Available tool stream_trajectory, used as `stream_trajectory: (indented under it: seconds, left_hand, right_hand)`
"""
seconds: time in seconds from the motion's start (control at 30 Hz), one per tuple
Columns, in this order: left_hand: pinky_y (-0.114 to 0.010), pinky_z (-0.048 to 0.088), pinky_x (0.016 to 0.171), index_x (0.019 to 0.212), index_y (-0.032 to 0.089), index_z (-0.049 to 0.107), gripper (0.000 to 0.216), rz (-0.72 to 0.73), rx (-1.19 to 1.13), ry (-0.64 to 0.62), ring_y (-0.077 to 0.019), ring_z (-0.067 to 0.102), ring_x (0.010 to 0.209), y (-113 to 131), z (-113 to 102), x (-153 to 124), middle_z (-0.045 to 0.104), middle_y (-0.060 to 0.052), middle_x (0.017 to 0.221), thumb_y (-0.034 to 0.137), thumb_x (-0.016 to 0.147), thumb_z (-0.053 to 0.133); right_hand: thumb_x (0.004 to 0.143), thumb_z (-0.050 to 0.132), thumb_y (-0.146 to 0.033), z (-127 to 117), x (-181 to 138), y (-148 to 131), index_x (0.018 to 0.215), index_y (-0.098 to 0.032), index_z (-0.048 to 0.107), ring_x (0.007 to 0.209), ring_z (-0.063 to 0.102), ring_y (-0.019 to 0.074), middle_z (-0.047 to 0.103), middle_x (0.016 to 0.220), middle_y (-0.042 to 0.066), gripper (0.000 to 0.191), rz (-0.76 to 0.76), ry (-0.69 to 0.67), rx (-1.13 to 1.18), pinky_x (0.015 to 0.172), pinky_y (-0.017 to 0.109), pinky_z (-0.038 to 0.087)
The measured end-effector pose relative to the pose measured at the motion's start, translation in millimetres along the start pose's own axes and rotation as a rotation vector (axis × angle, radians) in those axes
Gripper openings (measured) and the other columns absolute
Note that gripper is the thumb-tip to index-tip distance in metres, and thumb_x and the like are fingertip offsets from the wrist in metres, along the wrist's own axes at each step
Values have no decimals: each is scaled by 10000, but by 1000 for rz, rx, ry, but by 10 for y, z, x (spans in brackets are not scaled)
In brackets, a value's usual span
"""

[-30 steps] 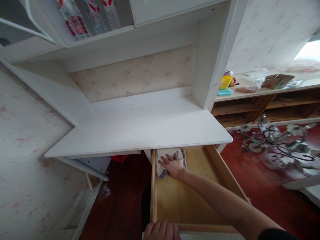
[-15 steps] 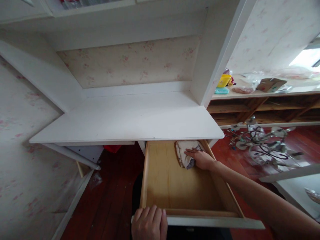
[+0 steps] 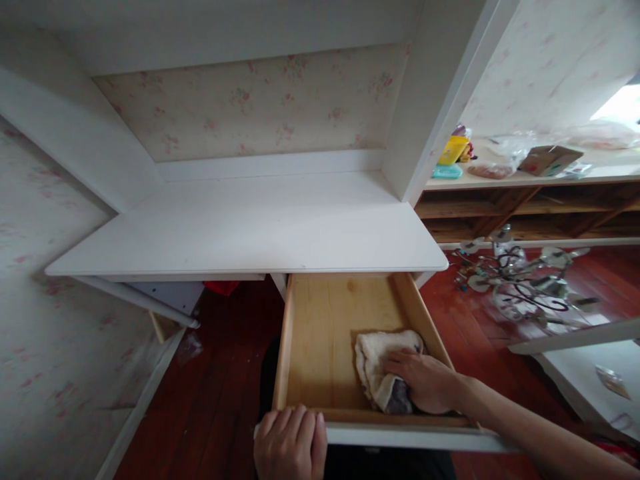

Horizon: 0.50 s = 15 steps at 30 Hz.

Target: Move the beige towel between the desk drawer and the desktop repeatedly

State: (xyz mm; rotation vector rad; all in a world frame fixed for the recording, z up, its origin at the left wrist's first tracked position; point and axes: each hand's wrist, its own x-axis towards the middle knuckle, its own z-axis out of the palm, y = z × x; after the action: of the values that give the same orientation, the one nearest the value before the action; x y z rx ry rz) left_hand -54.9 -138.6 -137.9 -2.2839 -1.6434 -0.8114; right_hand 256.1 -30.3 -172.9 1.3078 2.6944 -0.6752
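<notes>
A pulled-out wooden drawer (image 3: pixel 320 347) with a white front juts from beneath the white desk (image 3: pixel 285 233). My left hand (image 3: pixel 291 441) is closed over the top edge of the drawer front, at its left end. Inside the drawer, near the front right corner, lies a folded cream cloth (image 3: pixel 373 353) with a dark grey patch. My right hand (image 3: pixel 425 381) presses on this cloth, fingers resting over it and partly hidden in its folds. The cloth lies against the drawer's bottom.
A chandelier (image 3: pixel 530 283) with curved arms lies on the red wood floor at the right. Behind it, a low shelf unit (image 3: pixel 465 210) carries a yellow container (image 3: pixel 454 151), plastic bags and a box (image 3: pixel 549 160). Floral-papered wall (image 3: pixel 50 320) stands at the left.
My right hand has drawn the cloth from the back of the drawer towards its front. My left hand stays on the drawer front. The view has shifted slightly.
</notes>
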Motion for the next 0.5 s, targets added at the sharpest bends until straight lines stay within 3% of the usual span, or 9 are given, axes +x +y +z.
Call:
stream_trajectory:
  seconds: [0.17, 0.37, 0.5]
  left_hand:
    - [-371, 288, 649, 704, 223, 511, 212, 50, 13, 22, -165, 498, 586, -29, 28, 1, 557, 23, 605, 161, 903, 551]
    - [-381, 288, 640, 696, 229, 498, 223, 24, 15, 28, -181, 478, 580, -20, 45, -28, 533, 18, 599, 155, 902, 541]
    - [-381, 287, 629, 674, 229, 485, 233, 27, 29, 54, -179, 470, 571, -19, 46, -24, 515, 20, 588, 155, 882, 562]
  right_hand:
    - [630, 578, -83, -166, 212, -237, 1047, -170, 698, 973, 663, 332, 688, 1078, 133, 443, -49, -183, -71, 784, 399, 508]
    - [656, 615, -148, -149, 729, -783, 1104, -130, 670, 952, 671, 332, 691, 1091, 158, 451, -134, -193, -122, 763, 391, 510]
    - [665, 670, -220, -3, 1078, -1168, 1127, -146, 651, 930, 664, 324, 678, 1102, 137, 468, -328, -139, -203, 703, 401, 527]
